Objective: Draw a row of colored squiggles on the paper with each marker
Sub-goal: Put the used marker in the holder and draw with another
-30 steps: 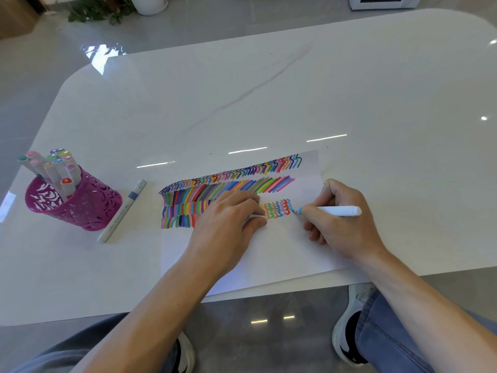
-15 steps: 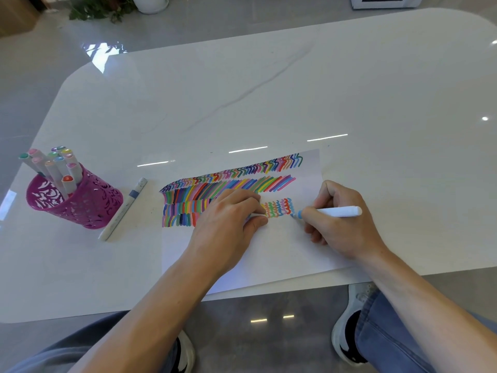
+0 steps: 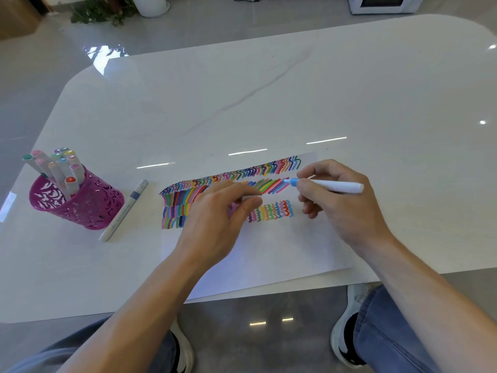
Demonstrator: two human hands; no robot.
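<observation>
paper: one sheet, at the near table edge
left hand: rests on the paper, curled, seems to pinch a white cap
squiggles: one row, blue now last on the right
right hand: grips the blue marker
change: tip has lifted off the row and now hangs just above it
meaning: blue looks done, cap and swap probably next
count: two hands, one loose marker, about eleven in one pink cup

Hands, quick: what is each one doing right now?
Left hand: rests on the paper, fingers curled; cannot tell if it pinches anything.
Right hand: closed, holding the blue marker.
</observation>
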